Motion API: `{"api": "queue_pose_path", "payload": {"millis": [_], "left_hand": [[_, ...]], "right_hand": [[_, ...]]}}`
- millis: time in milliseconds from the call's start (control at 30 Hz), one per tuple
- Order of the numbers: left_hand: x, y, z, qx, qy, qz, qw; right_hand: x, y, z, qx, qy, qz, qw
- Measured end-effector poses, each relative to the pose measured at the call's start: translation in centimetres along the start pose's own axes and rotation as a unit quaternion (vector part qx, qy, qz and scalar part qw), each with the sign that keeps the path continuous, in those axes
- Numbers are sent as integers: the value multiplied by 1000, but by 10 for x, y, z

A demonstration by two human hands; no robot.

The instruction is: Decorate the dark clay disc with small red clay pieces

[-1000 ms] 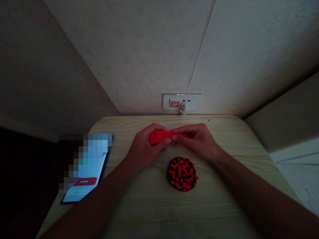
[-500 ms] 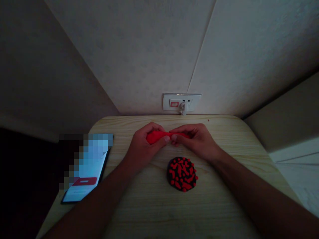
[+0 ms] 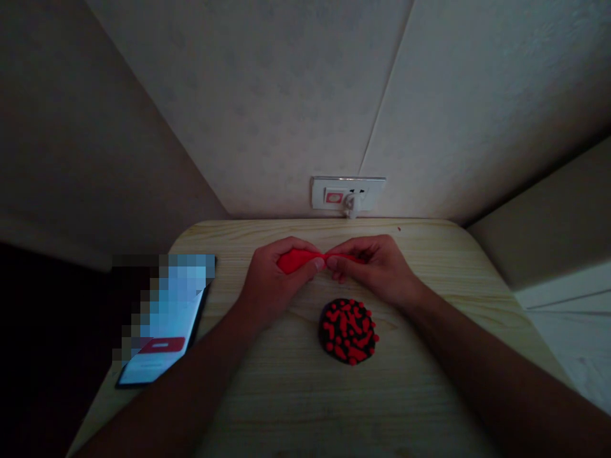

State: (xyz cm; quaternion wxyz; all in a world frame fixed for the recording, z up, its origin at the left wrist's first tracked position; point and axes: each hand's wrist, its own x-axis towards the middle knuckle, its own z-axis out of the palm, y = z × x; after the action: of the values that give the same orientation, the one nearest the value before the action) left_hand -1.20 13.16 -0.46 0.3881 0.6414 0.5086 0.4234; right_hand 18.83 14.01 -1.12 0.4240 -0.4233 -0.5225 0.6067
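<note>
A lump of soft red modelling clay (image 3: 296,260) stretches between my hands above the far half of the table. Its thick end lies in my left hand (image 3: 277,277), whose thumb and fingers are closed round it. My right hand (image 3: 377,264) pinches the thinner end, partly hidden by the fingers. Both thumb tips nearly meet at a narrow neck in the clay. Nearer to me sits a round black piece (image 3: 342,327) covered with small red dots and strips, apart from both hands.
A phone (image 3: 165,366) with its screen lit lies on the left of the wooden table (image 3: 296,407). Against the wall behind, a socket panel (image 3: 319,196) holds a white plug (image 3: 352,205). A tiny red crumb (image 3: 399,228) is near the back edge.
My left hand has shifted slightly left, and the clay between the thumbs looks narrower. The black piece and the phone stay in place.
</note>
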Motion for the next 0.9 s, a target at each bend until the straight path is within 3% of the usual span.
{"api": "queue_pose_path", "payload": {"millis": [200,367,500,667,767,900], "left_hand": [[1,-2,0,-15,43,-25,999],[3,-3,-1,-6,88,-24,996],[0,-3,1,30,51,5,998],[-4,-4,5,77,-11,30,997],[-4,-6,8,101,-8,59,993],[-3,-10,9,100,37,81,991]], "right_hand": [[3,3,-1,35,33,-9,999],[9,7,-4,100,120,-41,987],[10,5,-3,120,151,-44,980],[9,4,-2,104,144,-43,983],[10,0,-3,79,141,-53,985],[9,-18,-5,39,137,-89,986]]}}
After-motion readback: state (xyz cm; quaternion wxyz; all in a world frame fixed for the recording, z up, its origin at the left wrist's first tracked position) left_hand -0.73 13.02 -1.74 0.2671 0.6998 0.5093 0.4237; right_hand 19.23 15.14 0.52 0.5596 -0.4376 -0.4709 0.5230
